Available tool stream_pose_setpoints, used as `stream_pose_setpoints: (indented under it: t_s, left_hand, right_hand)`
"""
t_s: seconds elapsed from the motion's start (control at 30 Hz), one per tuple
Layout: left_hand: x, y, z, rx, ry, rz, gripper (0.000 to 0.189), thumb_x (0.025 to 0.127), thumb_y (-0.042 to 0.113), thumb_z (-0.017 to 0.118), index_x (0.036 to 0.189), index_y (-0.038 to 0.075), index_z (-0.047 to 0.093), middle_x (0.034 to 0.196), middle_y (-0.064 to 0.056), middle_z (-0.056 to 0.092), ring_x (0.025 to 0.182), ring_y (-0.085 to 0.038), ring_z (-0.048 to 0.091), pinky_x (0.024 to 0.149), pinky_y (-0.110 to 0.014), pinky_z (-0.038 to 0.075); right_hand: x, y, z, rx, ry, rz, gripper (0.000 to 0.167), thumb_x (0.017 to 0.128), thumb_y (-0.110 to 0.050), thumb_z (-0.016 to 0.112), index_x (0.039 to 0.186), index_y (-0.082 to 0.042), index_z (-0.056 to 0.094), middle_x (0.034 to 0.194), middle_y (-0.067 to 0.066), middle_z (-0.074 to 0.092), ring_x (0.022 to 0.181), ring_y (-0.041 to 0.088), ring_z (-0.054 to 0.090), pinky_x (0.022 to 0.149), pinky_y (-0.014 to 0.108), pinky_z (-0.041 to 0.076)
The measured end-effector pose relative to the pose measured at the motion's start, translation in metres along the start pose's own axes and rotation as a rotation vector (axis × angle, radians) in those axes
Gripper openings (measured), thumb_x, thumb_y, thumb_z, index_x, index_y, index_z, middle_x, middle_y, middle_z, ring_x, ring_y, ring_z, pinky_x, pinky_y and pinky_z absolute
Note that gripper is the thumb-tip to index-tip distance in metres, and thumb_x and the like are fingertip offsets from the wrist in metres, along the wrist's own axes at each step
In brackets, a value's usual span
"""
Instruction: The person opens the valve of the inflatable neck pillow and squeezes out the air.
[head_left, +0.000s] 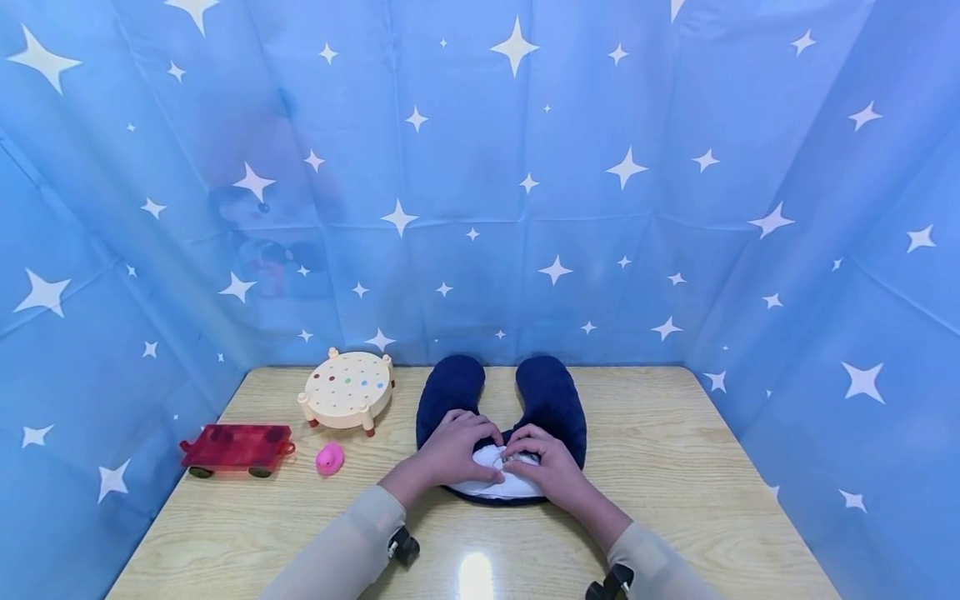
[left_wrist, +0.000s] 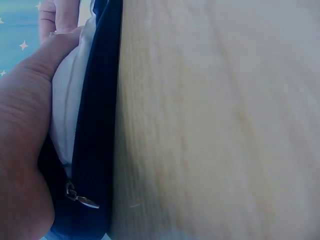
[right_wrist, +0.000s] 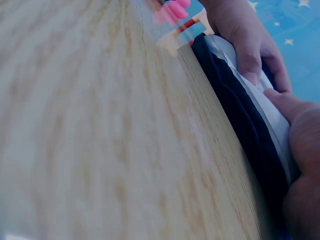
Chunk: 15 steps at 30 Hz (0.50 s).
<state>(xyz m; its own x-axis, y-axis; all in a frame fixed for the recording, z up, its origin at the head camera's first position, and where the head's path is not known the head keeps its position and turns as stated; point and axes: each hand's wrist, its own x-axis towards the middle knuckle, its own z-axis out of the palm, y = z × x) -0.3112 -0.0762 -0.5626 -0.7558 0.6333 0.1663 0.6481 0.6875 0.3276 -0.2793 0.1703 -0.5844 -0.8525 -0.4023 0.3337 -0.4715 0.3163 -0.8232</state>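
A navy U-shaped neck pillow (head_left: pixel 551 392) lies on the table, its curved middle towards me and both ends pointing away. Along its near edge the cover gapes, and a white inner (head_left: pixel 501 488) shows through. My left hand (head_left: pixel 456 450) grips this white inner from the left, thumb and fingers bent over it. From the right, my right hand (head_left: pixel 553 468) pinches the same white fabric, its fingertips close to the left ones. A metal zip pull (left_wrist: pixel 87 202) hangs at one end of the opening in the left wrist view. The palms hide part of the pillow.
Left of the pillow stands a cream round toy table (head_left: pixel 348 390) with coloured dots and short legs. Nearby are a small pink toy (head_left: pixel 330 459) and a translucent red wheeled toy (head_left: pixel 238 447). A blue star-patterned curtain (head_left: pixel 480 150) encloses the wooden table (head_left: pixel 675 500) behind and at the sides.
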Motion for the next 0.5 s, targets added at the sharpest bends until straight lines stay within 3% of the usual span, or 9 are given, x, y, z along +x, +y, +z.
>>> stream_pose_setpoints:
  t_s: [0.5]
  left_hand:
    - [0.0004,-0.0024,0.0019,-0.016,0.002,0.005,0.05,0.085,0.068,0.087,0.117,0.033,0.072,0.128,0.013,0.071,0.125,-0.013,0.06,0.122,-0.049,0.034]
  right_hand:
    - [-0.0002,0.0003,-0.0008,-0.012,-0.013,0.037,0.009,0.1,-0.017,0.084,0.107,-0.022,0.086,0.12,-0.001,0.072,0.121,0.024,0.065,0.108,0.028,0.047]
